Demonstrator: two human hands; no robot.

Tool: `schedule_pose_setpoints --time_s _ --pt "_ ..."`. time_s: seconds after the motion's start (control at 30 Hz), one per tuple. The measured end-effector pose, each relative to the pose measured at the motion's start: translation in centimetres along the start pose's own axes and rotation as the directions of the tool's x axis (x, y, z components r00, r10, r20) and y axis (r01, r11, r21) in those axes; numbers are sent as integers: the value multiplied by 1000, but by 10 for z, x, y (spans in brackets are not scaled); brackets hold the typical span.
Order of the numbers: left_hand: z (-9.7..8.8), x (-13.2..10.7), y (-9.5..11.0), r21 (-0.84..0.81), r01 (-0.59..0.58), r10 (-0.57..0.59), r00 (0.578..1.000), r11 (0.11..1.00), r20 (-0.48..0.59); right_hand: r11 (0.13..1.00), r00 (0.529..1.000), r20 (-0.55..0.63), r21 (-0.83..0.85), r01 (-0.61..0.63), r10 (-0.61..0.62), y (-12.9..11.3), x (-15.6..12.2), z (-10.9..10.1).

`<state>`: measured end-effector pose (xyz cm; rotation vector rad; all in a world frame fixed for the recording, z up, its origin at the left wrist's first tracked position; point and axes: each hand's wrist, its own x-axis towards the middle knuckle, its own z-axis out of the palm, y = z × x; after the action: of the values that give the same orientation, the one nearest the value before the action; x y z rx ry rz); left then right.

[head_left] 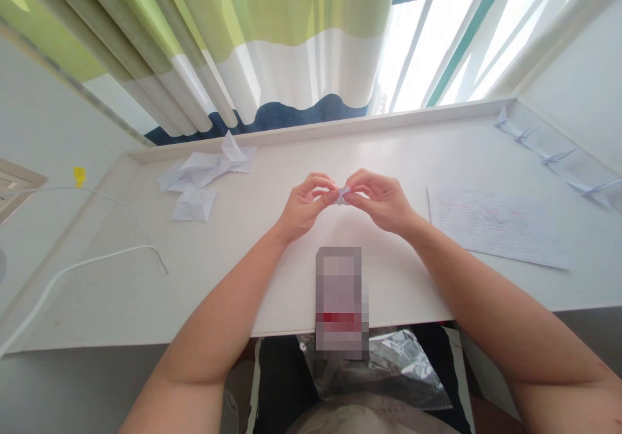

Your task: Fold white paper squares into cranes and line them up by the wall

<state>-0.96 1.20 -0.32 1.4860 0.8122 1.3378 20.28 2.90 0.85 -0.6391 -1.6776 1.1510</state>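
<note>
Between my two hands, above the middle of the white desk (291,278), is a small piece of folded white paper (342,195). My left hand (310,206) pinches its left side between thumb and fingers. On the other side my right hand (378,199) grips it the same way, fingertips close to those of the left. The fingers cover much of the paper, so its exact folded shape cannot be made out. Below the hands, at the desk's front edge, a flat upright rectangle (339,285) is blurred out by pixelation.
Folded and creased paper pieces (204,168) lie at the back left. A written sheet (490,223) rests at the right. Several folded paper shapes (558,157) line the right edge. A white cable (111,252) crosses the left side. A curtain (291,45) hangs behind. Clear plastic (408,363) lies on the lap.
</note>
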Motion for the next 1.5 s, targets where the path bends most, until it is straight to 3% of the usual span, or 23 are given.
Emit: schedule_pose_setpoints --time_s 0.13,0.27,0.47,0.6,0.7,0.77,0.93,1.07,1.2,1.37,1.5 --pt "-6 0 -4 225 -42 47 999 973 -18 974 996 10 -208 92 -92 2 1 -6" --pt "-9 -1 -3 416 -126 140 990 901 -5 827 953 85 -479 294 -290 5 1 -11" --pt "-14 1 -4 649 -364 368 920 668 138 504 899 209 -768 394 -384 8 -3 -17" --pt "-17 1 -4 742 -444 447 868 503 216 407 873 259 -805 432 -414 6 -5 -18" --pt "-19 0 -1 780 -481 481 835 401 268 412 858 310 -776 477 -410 6 -6 -16" --pt "-20 0 1 793 -479 473 835 375 281 470 865 310 -741 480 -394 5 -5 -16" --pt "-23 -1 2 782 -486 471 835 390 284 665 912 223 -627 405 -345 3 -4 -15" --pt "-20 -1 2 761 -511 495 819 401 289 738 923 192 -556 382 -333 1 -4 -14" --pt "-17 -2 3 733 -500 455 842 461 289 710 907 194 -569 415 -374 0 -4 -14" --pt "-13 -2 5 717 -524 508 817 460 272 597 876 205 -663 452 -437 3 -6 -17" --pt "-13 -3 7 716 -539 535 800 444 270 560 859 220 -679 476 -463 4 -7 -17"
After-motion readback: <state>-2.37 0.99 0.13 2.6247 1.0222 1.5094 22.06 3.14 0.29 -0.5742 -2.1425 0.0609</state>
